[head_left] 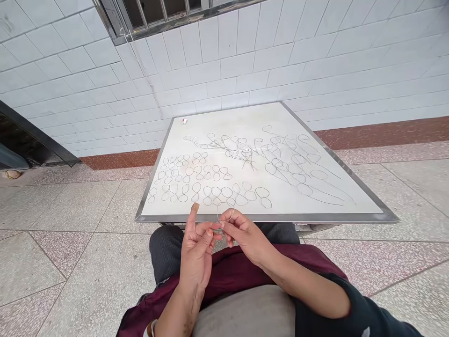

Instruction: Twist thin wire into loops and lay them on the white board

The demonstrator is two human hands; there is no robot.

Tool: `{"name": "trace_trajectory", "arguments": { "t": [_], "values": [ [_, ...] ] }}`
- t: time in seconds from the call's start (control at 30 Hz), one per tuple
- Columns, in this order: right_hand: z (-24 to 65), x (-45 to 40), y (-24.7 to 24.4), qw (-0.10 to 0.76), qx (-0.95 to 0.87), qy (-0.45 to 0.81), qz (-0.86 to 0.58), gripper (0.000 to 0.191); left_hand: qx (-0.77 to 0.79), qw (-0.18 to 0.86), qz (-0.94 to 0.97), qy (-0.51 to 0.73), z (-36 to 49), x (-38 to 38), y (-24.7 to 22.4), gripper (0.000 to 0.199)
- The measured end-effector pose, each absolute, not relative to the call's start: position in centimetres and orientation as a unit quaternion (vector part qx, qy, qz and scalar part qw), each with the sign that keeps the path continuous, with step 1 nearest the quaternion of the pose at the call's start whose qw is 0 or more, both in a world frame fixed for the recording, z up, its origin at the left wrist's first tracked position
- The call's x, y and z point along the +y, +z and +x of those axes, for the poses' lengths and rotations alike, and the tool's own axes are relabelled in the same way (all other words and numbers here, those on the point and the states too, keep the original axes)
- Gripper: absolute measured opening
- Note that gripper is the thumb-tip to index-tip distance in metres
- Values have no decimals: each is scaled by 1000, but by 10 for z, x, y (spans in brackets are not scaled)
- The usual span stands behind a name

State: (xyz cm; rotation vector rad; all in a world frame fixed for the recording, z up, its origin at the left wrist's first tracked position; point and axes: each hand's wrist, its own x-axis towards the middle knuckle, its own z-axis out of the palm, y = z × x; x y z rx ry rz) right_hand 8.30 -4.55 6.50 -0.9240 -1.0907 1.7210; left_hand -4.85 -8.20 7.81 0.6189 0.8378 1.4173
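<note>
Both hands meet just in front of the table's near edge, at a thin wire loop (218,211). My left hand (197,248) pinches the wire between thumb and fingers, its index finger pointing up with a tan wrap on the tip. Beside it on the right, my right hand (245,236) is closed on the same wire with thumb and index finger. On the white table (224,117) lie rows of figure-eight wire pieces (196,192) at the left and front. Looped wires with long loose tails (298,171) spread over the middle and right.
The table has a grey metal rim (266,217). A small red and white item (184,121) sits at its far left corner. Behind stands a white tiled wall (238,70) with a barred window (164,11). A foot in a sandal (12,174) shows at the far left.
</note>
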Motion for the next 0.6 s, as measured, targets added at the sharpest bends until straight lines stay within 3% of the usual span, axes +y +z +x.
{"name": "trace_trajectory", "arguments": {
  "t": [0.13, 0.37, 0.6],
  "values": [
    [81, -48, 64, 430, -434, 702, -366, 25, 378, 634, 280, 614, -50, -82, 79, 77],
    [84, -46, 68, 437, -434, 697, -367, 29, 326, 678, 230, 618, -50, -80, 72, 63],
    [83, -46, 64, 435, -443, 690, -373, 29, 335, 639, 255, 644, -48, -79, 70, 65]
  ]
}}
